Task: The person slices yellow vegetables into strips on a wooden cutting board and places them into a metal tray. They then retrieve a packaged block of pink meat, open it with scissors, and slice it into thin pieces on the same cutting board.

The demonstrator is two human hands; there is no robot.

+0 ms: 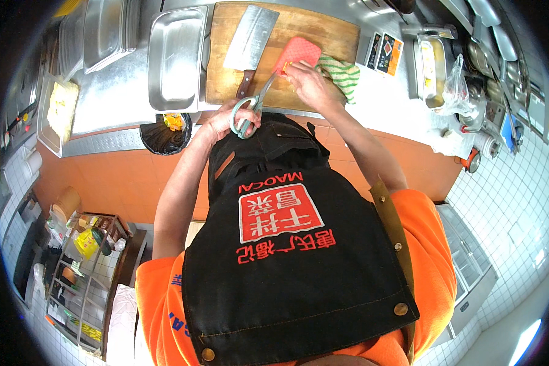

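Note:
My left hand (228, 120) holds a pair of scissors (239, 114) with pale grey-green handles. Their blades point up to the right and reach the near end of a pink-red packet (297, 51) with a quilted surface. At that same end, the fingers of my right hand (307, 82) grip the packet, beside a small orange-yellow piece. The packet rests on a wooden cutting board (334, 29). Left of it lies a Chinese cleaver (252, 39), its brown handle towards me. A green-striped cloth (341, 75) is by my right wrist.
An oblong steel pan (174, 64) stands left of the board, near stacked pans (110, 32). A black-lined bin (165, 135) with orange scraps hangs at the counter edge. Black-and-orange packets (389, 55) and a steel container (432, 68) with pale yellow food are to the right.

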